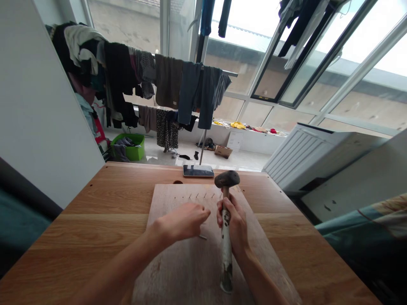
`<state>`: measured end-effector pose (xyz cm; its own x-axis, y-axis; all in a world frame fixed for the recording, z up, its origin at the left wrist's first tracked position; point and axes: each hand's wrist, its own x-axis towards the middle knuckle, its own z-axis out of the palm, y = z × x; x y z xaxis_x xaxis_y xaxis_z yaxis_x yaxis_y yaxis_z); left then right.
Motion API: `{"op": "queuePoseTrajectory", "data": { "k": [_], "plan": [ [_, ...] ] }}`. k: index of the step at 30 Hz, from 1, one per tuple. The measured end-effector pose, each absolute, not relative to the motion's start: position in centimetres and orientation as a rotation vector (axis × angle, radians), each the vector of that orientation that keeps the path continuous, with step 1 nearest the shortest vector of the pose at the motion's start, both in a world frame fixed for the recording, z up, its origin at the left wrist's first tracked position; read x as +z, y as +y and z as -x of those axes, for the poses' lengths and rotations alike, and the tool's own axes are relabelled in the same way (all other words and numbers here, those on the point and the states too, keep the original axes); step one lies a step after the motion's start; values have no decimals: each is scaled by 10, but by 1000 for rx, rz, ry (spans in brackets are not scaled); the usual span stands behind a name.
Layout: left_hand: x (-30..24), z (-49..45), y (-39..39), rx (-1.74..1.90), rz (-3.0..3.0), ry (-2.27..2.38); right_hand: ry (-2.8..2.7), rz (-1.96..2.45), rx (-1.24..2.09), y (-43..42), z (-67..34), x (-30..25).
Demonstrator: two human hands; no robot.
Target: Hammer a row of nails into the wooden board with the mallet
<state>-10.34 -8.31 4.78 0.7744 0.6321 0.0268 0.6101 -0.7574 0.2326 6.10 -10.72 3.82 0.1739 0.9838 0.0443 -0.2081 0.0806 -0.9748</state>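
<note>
My right hand [233, 220] grips the worn white handle of a hammer [226, 182], whose dark head is raised above the far part of a wooden board [190, 262]. A row of several nails [201, 196] stands in the board just beyond my fingers. My left hand [182, 220] rests on the board next to the hammer, fingers bent and pinched near a small nail [202, 237] lying by it. Whether the fingers hold a nail is hidden.
The board lies on a wooden table [104, 212]. A phone [198, 170] sits at the table's far edge. Beyond are a rack of hanging clothes [165, 84], a green basket [130, 146], a white radiator panel [305, 152] and large windows.
</note>
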Motion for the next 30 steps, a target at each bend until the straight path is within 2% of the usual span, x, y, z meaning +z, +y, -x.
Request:
{"op": "queuePoseTrajectory", "data": {
  "k": [9, 17, 22, 26, 30],
  "plan": [
    [56, 167, -42, 258, -2450, 1352, -985, 1065, 1158, -109, -57, 37],
    [52, 165, -44, 228, -2545, 1511, -1039, 1068, 1151, -110, -54, 33],
    [47, 161, -41, 409, -2542, 1390, -1067, 1066, 1175, -111, -54, 32],
    [28, 164, -31, 702, -2304, 1145, -1114, 1058, 1262, -110, -52, 32],
    [9, 171, -22, 822, -2097, 1093, -1171, 1056, 1345, -111, -49, 32]
  ]
}}
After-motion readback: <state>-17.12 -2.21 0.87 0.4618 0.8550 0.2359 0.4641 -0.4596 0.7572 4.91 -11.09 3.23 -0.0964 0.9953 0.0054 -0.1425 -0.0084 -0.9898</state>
